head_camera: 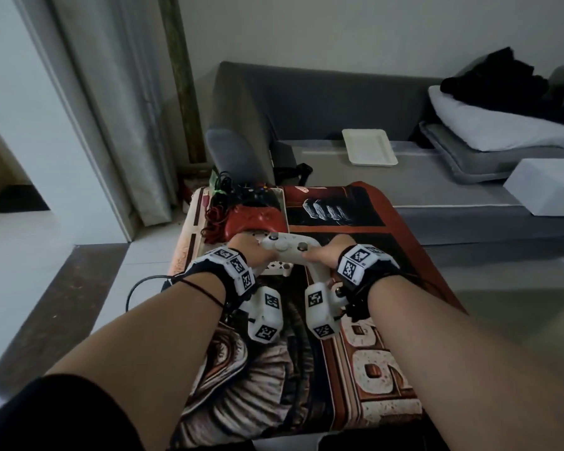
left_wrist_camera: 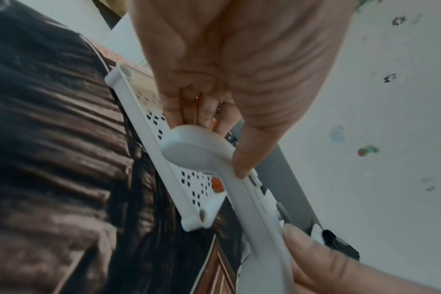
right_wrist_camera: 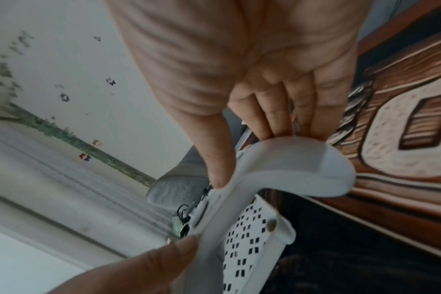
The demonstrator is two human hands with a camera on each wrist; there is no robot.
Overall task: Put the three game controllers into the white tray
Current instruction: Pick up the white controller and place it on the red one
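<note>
Both hands hold a white game controller (head_camera: 287, 247) by its two grips, level, just above the near end of a white perforated tray (head_camera: 285, 209). My left hand (head_camera: 258, 252) grips the left grip (left_wrist_camera: 189, 151), thumb on top and fingers curled beneath. My right hand (head_camera: 321, 255) grips the right grip (right_wrist_camera: 302, 165) the same way. The tray (left_wrist_camera: 139, 111) (right_wrist_camera: 247, 238) shows directly under the controller. A red controller (head_camera: 253, 219) and a black controller (head_camera: 253, 195) lie in the tray with their tangled cables (head_camera: 214, 219).
The tray rests on a patterned brown and red blanket (head_camera: 355, 222). Beyond it is a grey sofa (head_camera: 306, 99) with a flat white tray (head_camera: 368, 146), a white box (head_camera: 547, 187), pillows (head_camera: 502, 131) and a black garment (head_camera: 502, 79). A curtain (head_camera: 121, 125) hangs at the left.
</note>
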